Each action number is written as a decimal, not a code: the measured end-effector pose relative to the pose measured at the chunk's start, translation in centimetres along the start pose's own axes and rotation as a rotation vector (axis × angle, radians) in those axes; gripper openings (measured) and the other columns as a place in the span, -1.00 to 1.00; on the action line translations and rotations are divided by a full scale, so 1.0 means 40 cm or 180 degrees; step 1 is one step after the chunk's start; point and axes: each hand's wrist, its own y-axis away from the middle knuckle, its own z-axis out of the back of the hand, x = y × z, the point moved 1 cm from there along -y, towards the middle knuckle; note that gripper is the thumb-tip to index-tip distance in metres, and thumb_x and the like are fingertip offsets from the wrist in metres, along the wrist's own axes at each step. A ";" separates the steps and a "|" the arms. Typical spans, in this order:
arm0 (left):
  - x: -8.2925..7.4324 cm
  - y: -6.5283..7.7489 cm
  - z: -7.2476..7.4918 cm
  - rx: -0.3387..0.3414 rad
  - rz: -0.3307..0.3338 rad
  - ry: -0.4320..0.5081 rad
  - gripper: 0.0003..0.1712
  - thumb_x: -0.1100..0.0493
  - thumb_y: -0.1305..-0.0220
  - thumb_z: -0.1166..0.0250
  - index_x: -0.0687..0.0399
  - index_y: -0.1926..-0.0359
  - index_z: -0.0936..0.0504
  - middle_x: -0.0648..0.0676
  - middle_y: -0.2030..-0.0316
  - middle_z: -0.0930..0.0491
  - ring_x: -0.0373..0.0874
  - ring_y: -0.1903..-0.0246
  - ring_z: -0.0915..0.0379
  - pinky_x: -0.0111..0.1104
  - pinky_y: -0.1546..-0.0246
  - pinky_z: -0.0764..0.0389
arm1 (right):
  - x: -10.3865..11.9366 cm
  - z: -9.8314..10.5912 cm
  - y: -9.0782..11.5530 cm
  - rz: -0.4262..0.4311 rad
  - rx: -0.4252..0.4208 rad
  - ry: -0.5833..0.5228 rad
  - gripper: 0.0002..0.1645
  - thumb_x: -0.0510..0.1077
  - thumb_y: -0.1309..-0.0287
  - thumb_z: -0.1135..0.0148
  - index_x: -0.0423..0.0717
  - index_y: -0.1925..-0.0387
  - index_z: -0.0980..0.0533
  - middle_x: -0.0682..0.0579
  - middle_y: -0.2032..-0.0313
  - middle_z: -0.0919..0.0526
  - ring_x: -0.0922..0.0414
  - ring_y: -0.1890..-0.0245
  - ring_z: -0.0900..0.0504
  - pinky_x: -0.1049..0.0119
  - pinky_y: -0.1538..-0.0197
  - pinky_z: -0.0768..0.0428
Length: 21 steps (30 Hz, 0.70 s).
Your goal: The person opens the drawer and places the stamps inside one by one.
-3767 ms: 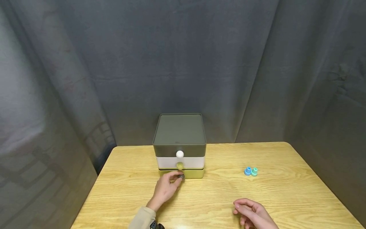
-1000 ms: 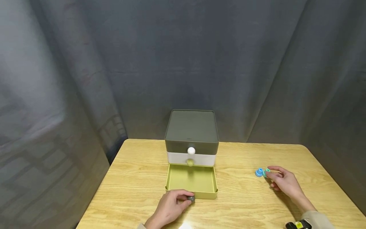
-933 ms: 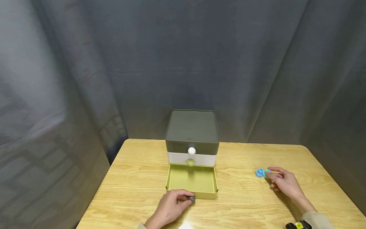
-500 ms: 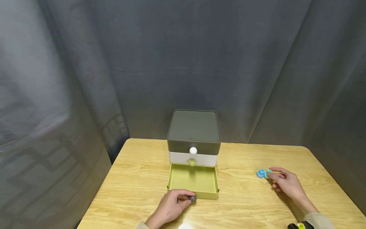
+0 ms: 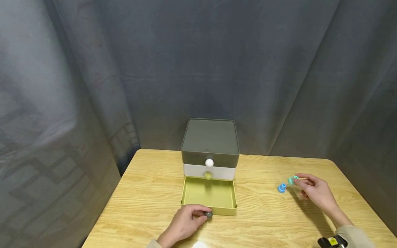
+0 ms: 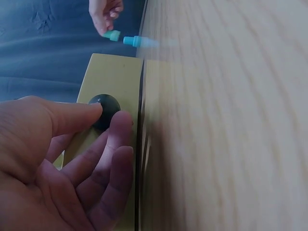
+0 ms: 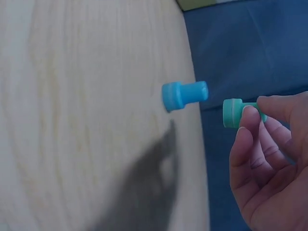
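I see a wooden surface [image 5: 149, 193] in front of a dark grey curtain [image 5: 124, 69]. At the middle of its far side stands a small chest of three drawers [image 5: 210, 144]: a dark grey top drawer with a white knob [image 5: 209, 162], a white middle drawer with an olive knob [image 5: 208, 175], and a yellow-green bottom drawer [image 5: 209, 195] pulled out toward me, its inside bare.

My left hand [image 5: 185, 224] rests on the surface at the front of the open drawer. Its thumb and fingers pinch the dark round knob [image 5: 209, 215] on the drawer front; the left wrist view shows the thumb [image 6: 72, 115] on one side of that knob [image 6: 107, 109] and the fingertips on the other.

My right hand [image 5: 316, 193] is well off to the right, raised just above the surface. Its thumb and forefinger pinch a small teal peg [image 5: 292, 179], lifted clear of the wood. In the right wrist view the teal peg [image 7: 236, 113] lies sideways in my fingertips [image 7: 250, 115], flanged end pointing away from the palm.

A matching blue peg [image 5: 281, 188] stands on the surface just left of the teal one, close but not touching; the right wrist view shows the blue peg [image 7: 183, 94] with its wide base on the wood.
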 end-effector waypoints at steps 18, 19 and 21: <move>-0.002 0.002 -0.002 0.0004 0.0032 -0.0064 -0.71 0.23 -0.29 -0.49 -0.16 0.00 -0.84 -0.12 0.23 -0.83 -0.39 0.51 -0.53 -0.48 0.48 -0.56 | 0.207 -0.058 0.010 0.0523 0.0551 -0.0075 -0.44 0.03 -0.50 -0.32 -0.30 -0.26 -0.54 0.17 0.33 -0.78 0.16 0.52 -0.62 0.29 0.40 -0.67; -0.002 0.002 -0.002 0.0006 0.0031 -0.0055 -0.72 0.22 -0.29 -0.49 -0.16 0.00 -0.84 -0.13 0.23 -0.83 -0.39 0.50 -0.54 -0.48 0.47 -0.56 | 0.217 -0.065 0.012 0.0556 0.0599 -0.0097 -0.45 0.02 -0.49 -0.32 -0.31 -0.25 -0.54 0.16 0.33 -0.79 0.14 0.53 -0.62 0.29 0.40 -0.66; -0.002 0.001 -0.004 0.0001 0.0023 -0.0052 -0.73 0.21 -0.29 -0.50 -0.16 0.01 -0.85 -0.13 0.23 -0.83 -0.40 0.49 -0.54 -0.49 0.46 -0.56 | 0.235 -0.082 0.016 0.0598 0.0687 -0.0132 -0.48 -0.01 -0.47 -0.35 -0.31 -0.24 -0.56 0.14 0.34 -0.80 0.12 0.54 -0.62 0.30 0.43 -0.64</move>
